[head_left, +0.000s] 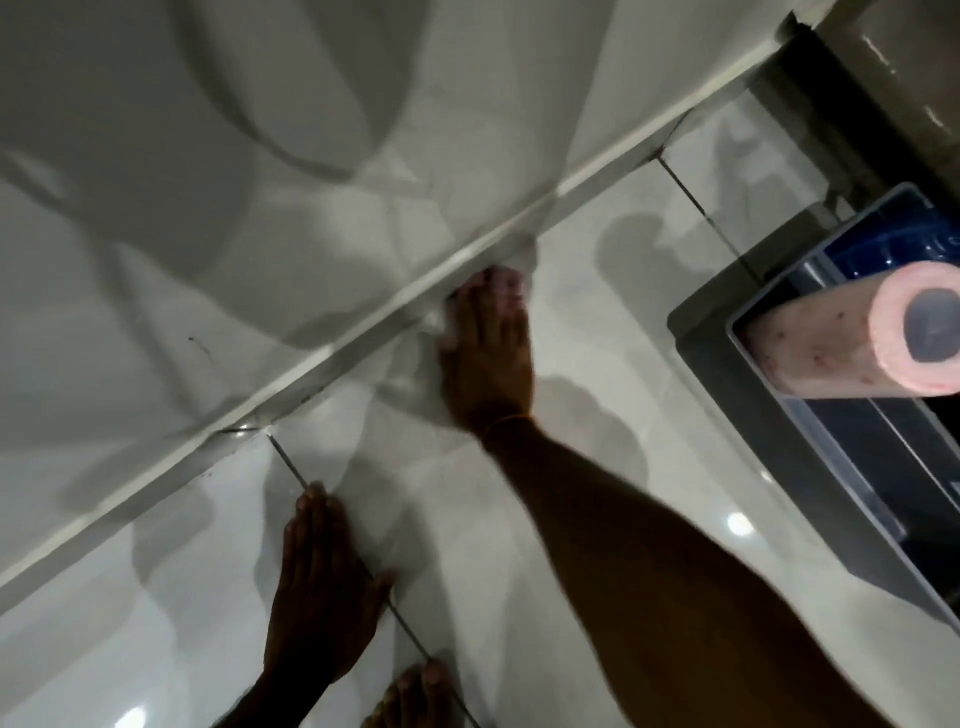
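Observation:
My right hand (488, 348) lies flat on the glossy white floor tiles, fingertips at the pale skirting strip (332, 358) that runs diagonally along the wall's foot. A thin clear plastic film (410, 364) seems to lie under and around those fingers; its edges are hard to make out. My left hand (317, 582) presses flat on the tiles nearer to me, fingers straight, over a dark grout line (291, 465). Neither hand grips anything.
A blue and grey paint tray (810, 395) sits on the floor at the right with a pinkish paint roller (852, 343) resting in it. The toes of a bare foot (410, 696) show at the bottom edge. The white wall (156, 218) fills the upper left, crossed by shadows.

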